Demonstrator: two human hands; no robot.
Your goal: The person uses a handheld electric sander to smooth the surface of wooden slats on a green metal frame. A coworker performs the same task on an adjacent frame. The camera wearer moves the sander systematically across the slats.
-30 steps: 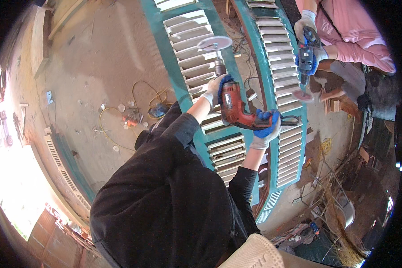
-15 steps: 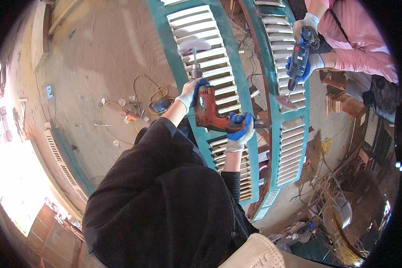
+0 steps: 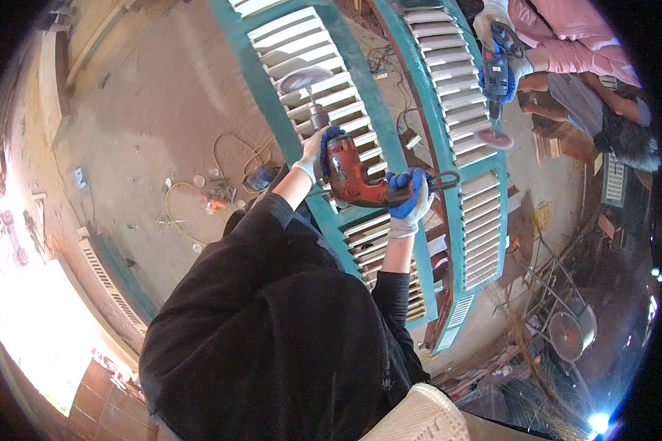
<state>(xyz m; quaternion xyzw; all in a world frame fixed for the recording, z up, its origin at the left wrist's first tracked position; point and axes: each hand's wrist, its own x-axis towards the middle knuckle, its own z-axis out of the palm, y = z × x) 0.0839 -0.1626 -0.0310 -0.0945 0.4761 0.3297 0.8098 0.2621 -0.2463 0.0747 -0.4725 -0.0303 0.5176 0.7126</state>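
Observation:
A red power drill (image 3: 347, 174) with a round sanding disc (image 3: 306, 79) on its chuck is held in both my gloved hands. My left hand (image 3: 319, 153) closes round the front of the body, just behind the chuck. The rear handle, with its black cord, is wrapped by my right hand (image 3: 412, 197) in a white glove with blue palm. Under the disc lies a louvred shutter (image 3: 412, 283) with a green frame and bare pale slats. The disc is over the upper slats; whether it touches them I cannot tell.
A second green shutter (image 3: 482, 187) lies to the right. Over it a co-worker in pink (image 3: 577, 29) holds a blue drill (image 3: 497, 77) with a disc. Another person (image 3: 596, 103) is behind at the right. A yellow cord (image 3: 171, 202) trails on the floor; a wheelbarrow (image 3: 566, 331) stands lower right.
The view has shifted a little. My drill's disc has moved slightly left and shows its face more tilted. The co-worker's disc has moved down and right to the shutter's edge.

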